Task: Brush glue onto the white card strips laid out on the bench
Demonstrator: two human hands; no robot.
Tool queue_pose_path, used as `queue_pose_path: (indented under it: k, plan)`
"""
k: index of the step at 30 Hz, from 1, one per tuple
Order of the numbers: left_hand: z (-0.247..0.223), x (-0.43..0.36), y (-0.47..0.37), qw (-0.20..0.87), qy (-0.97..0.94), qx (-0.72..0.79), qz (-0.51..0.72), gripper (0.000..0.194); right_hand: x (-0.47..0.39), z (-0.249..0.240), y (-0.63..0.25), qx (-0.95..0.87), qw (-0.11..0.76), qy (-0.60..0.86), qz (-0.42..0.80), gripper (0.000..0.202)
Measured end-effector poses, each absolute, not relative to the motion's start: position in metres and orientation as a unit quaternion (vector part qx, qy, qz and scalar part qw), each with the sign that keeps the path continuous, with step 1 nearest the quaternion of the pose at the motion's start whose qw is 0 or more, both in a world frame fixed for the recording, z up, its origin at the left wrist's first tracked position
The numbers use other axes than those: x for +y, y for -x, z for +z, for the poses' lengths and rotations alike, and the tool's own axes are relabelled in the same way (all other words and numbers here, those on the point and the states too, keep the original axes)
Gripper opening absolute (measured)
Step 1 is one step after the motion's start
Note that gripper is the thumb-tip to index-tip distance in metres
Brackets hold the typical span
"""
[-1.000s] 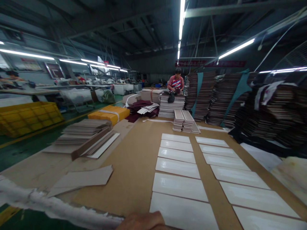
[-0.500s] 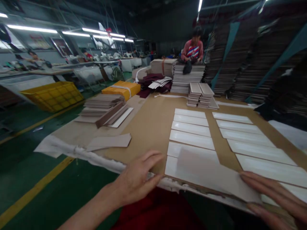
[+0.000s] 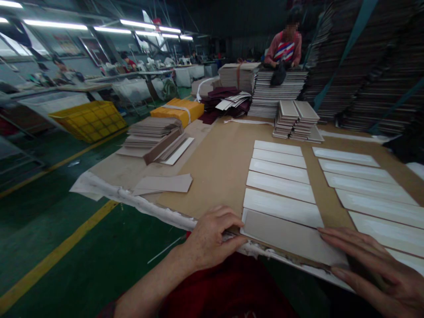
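Note:
A grey-beige panel (image 3: 291, 236) lies over the nearest white strip at the table's front edge. My right hand (image 3: 371, 260) has its fingers and thumb on the panel's right end, gripping it. At the panel's left end, my left hand (image 3: 220, 238) touches the corner with curled fingertips, thumb near the table edge. Behind the panel runs a column of white, glossy strips (image 3: 281, 203). A second column of such strips (image 3: 377, 198) lies to the right, partly behind my right hand.
Loose grey panels (image 3: 165, 183) and a grey stack (image 3: 149, 132) lie on the table's left. Farther back are a yellow bundle (image 3: 180, 110), dark red pieces (image 3: 225, 99) and small stacked boards (image 3: 294, 117). A person (image 3: 285, 48) works behind a tall stack.
The panel has come down flat over the nearest white strip. My left hand has moved in to its left corner, while my right hand stays at its right end. The view has shifted.

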State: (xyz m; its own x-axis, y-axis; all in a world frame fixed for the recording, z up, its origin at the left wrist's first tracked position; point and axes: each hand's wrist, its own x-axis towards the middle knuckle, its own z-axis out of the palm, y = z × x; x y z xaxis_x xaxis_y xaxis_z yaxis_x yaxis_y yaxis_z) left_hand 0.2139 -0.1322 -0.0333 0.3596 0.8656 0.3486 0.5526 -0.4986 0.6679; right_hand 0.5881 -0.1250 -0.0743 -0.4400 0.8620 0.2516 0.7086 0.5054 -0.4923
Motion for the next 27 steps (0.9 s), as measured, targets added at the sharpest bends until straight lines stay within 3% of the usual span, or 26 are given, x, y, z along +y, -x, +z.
queue_pose_path:
  k: [27]
  plan:
    - [-0.0418, -0.1268, -0.2164, 0.18, -0.807, 0.442, 0.347, 0.012, -0.1173, -0.0754, -0.5769, -0.845, 0.236, 0.454, 0.153, 0.043]
